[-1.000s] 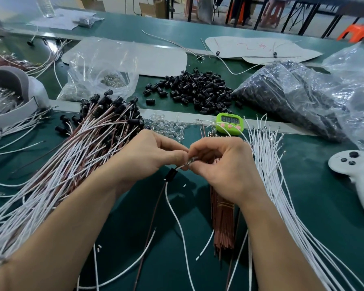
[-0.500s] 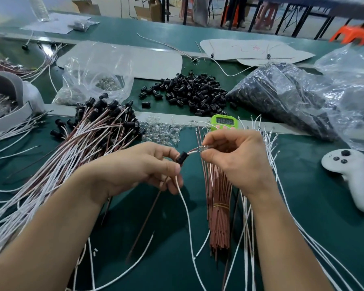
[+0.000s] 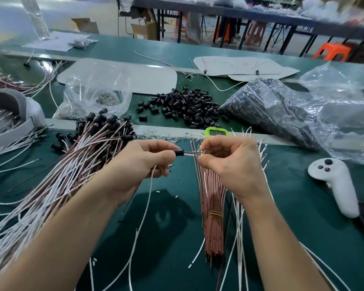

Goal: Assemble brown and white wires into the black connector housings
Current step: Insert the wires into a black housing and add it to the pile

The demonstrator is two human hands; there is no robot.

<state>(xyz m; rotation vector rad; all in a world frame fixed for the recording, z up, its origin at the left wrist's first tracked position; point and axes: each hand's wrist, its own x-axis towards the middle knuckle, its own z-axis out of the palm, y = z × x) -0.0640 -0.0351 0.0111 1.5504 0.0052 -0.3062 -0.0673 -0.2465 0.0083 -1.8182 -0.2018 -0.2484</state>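
Looks down on a dark green work table in a workshop, with a long dark bench and an orange plastic stool behind. Takes in a pile of loose black connector housings mid-table, a clear plastic bag of black parts to its right and a small green digital timer just in front. Takes in a heap of finished wire pairs with black caps at the left, a banded bundle of brown wires under the hands, loose white wires beside it and a white handheld controller far right.

Pinches one small black connector housing between thumb and forefinger of the left hand, other fingers curled, raised above the table. Grips with the curled fingertips of the right hand the metal-tipped ends of the brown and white wires running out of that housing. Holds both hands near each other, apart, joined only by that short wire span.
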